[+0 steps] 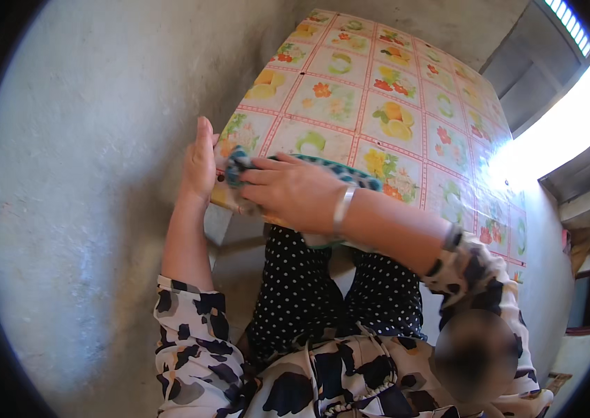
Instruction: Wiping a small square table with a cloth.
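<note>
My right hand (295, 193) presses a teal, black and white patterned cloth (347, 170) onto the near left part of a table (336, 141). A fruit-and-flower printed plastic cover lies over the tabletop. Bunched cloth shows beyond the fingertips, and a pale part hangs over the near edge beneath the wrist. The hand is slightly blurred, and a silver bangle (344, 209) circles the wrist. Upright at the table's left edge, my left hand (202, 162) touches or nearly touches its side. Whether those fingers grip the edge is hidden.
A grey plastered wall (91, 157) runs close along the left. My legs in dotted trousers (300, 282) are right under the near edge. Bright light enters through an opening (572, 120) at the right, beside a grey door panel (535, 57).
</note>
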`<state>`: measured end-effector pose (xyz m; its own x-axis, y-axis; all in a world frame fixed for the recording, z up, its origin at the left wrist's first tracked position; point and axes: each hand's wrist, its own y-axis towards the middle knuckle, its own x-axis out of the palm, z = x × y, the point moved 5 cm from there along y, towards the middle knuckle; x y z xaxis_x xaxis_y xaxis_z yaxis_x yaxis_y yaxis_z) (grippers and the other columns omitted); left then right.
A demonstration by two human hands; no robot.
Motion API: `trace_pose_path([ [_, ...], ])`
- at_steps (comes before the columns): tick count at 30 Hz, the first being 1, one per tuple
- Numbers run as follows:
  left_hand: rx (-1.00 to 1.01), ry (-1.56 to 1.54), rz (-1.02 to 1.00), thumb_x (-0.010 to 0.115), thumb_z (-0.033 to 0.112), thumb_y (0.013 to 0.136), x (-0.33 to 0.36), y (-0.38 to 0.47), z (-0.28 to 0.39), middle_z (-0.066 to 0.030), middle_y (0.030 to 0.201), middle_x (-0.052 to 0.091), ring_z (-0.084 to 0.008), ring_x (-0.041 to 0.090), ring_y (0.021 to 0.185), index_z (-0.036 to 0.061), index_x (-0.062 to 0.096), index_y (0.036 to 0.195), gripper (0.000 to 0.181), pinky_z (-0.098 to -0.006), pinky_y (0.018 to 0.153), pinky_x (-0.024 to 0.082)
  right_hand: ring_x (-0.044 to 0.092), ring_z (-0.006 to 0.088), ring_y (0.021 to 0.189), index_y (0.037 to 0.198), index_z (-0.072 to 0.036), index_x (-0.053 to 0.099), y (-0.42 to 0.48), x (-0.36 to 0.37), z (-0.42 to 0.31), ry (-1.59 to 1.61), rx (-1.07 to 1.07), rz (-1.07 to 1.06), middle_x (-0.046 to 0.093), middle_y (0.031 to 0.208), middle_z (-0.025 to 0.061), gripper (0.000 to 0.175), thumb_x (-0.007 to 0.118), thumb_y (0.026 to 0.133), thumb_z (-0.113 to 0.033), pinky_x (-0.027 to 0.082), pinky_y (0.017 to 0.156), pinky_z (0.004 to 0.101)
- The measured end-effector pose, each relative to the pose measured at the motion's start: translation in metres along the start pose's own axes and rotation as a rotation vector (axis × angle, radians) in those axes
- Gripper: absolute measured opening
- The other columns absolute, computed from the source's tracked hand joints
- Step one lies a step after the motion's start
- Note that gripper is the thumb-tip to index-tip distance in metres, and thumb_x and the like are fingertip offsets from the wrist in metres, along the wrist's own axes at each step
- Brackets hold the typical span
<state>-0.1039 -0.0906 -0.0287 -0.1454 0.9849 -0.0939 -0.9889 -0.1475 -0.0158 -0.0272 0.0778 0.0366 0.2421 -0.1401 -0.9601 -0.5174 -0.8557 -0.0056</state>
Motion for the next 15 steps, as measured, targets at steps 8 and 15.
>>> trace_pose_path([
  [8, -0.115, -0.137, -0.108, 0.023, 0.071, 0.087, 0.007, -0.026, 0.025, -0.0176, 0.11, 0.06, -0.0203, 0.059, 0.097, -0.0126, 0.047, 0.121, 0.093, -0.0309, 0.087, 0.045, 0.045, 0.0277, 0.12, 0.112, -0.007, 0.054, -0.029, -0.004, -0.013, -0.166, -0.151, 0.155, 0.053, 0.118, 0.0089, 0.039, 0.059, 0.074, -0.01, 0.034, 0.102, 0.0423],
  [15, -0.183, -0.343, -0.134, 0.019, 0.076, 0.083, 0.009, -0.016, 0.013, -0.0175, 0.109, 0.061, -0.0203, 0.059, 0.098, -0.011, 0.047, 0.122, 0.099, -0.0323, 0.088, 0.045, 0.047, 0.0264, 0.117, 0.107, -0.007, 0.056, 0.003, 0.002, -0.013, -0.151, -0.078, 0.176, 0.055, 0.114, 0.0077, 0.034, 0.059, 0.074, -0.012, 0.034, 0.101, 0.0425],
])
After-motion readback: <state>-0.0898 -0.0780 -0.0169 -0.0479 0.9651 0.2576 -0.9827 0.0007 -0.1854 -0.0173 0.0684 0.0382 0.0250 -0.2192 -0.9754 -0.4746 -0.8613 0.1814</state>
